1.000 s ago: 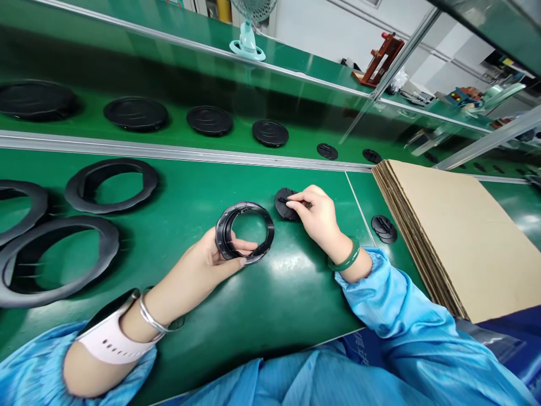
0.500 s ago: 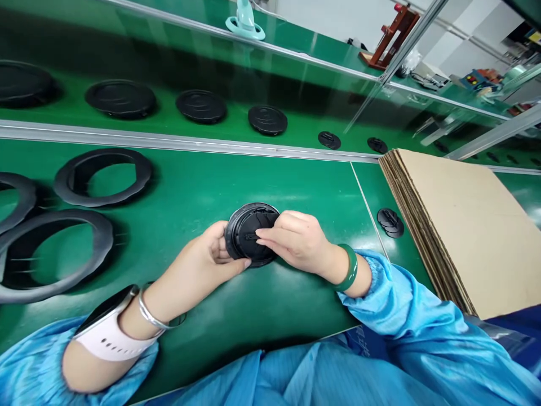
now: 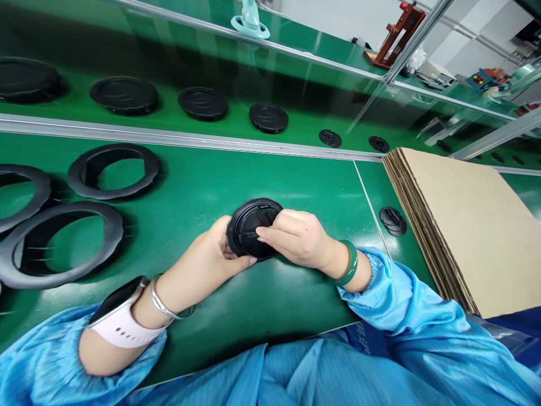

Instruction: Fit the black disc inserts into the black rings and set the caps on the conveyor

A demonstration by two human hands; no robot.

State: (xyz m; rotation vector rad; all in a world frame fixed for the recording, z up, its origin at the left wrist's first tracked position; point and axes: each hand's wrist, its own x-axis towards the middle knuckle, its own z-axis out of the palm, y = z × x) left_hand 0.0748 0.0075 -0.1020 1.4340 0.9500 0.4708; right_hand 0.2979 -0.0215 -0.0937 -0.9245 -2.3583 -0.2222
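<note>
My left hand [image 3: 220,248] grips the left side of a round black plastic ring [image 3: 235,221], its thumb along the near rim and its fingers behind. A black disc [image 3: 248,225] sits inside the ring, seemingly a little tilted; I cannot tell whether it is seated. Closed in a pinch, my right hand [image 3: 298,239] has thumb and forefinger on the raised bar in the middle of the disc. This hand hides the right part of both pieces. Both are held above the green table [image 3: 270,304].
Several large black rings [image 3: 146,183] lie at the left. A few small black discs [image 3: 393,221] are piled at the right, beside a stack of cardboard sheets [image 3: 469,225]. Behind a metal rail [image 3: 203,138], a row of black round lids [image 3: 268,117] stands along a glossy panel.
The ring and disc have tipped slightly, and my hands keep the same grip. Table items on the left appear shifted a little rightward and up as the view moved.
</note>
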